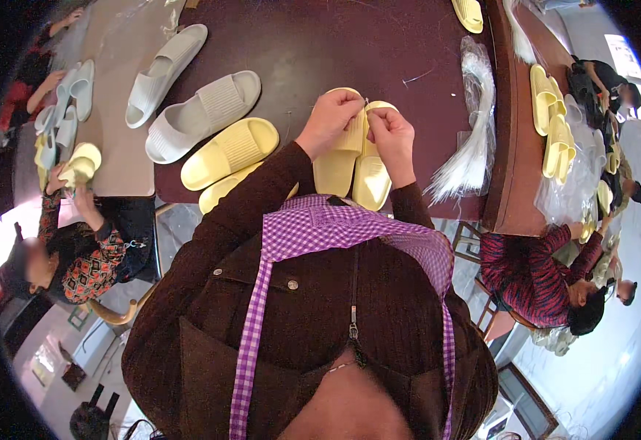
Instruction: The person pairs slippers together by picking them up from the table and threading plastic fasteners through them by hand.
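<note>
Now mid-pairing: left hand (329, 117) and right hand (392, 136) both pinching, grip clenched, on the yellow slipper pair (353, 165) lying on the dark worktop (350, 51). Next, likely fastening their top edges; calls for steady fingertips.

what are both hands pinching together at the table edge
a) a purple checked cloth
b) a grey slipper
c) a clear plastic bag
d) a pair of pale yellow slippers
d: the left hand and right hand meet at the top of the pair of pale yellow slippers, held side by side, while the grey slippers lie apart to the left and the clear plastic bags to the right.
</note>
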Motion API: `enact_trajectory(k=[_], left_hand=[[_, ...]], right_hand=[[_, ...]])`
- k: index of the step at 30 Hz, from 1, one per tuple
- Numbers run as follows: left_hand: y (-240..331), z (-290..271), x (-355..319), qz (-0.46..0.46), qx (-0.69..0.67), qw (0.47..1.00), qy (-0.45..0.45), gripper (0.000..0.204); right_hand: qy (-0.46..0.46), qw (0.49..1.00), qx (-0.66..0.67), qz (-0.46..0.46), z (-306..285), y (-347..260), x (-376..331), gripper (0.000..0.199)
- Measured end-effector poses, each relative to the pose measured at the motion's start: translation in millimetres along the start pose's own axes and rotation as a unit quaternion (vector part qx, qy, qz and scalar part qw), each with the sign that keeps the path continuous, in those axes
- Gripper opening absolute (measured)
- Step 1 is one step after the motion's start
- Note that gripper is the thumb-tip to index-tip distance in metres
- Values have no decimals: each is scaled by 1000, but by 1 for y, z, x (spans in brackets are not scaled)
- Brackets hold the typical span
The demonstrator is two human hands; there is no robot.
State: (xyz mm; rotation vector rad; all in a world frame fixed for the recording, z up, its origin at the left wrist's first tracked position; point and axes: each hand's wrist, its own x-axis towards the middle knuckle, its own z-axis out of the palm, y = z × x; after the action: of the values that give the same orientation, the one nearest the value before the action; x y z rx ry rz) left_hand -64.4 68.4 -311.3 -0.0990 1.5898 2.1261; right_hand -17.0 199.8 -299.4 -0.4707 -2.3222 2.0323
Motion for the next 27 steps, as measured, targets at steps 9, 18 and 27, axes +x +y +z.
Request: enact_trajectory(k=[9, 18, 27], left_hand=[[4, 0, -5, 6, -40, 999, -2, 9], [-3, -2, -3, 28, -29, 999, 3, 8], [-3, -6, -4, 51, 4, 999, -8, 9]], right_hand=[[8, 1000, 0, -8, 2, -6, -3, 7], [6, 1000, 22, -5, 4, -6, -4, 6], [6, 1000, 14, -13, 3, -10, -5, 9]])
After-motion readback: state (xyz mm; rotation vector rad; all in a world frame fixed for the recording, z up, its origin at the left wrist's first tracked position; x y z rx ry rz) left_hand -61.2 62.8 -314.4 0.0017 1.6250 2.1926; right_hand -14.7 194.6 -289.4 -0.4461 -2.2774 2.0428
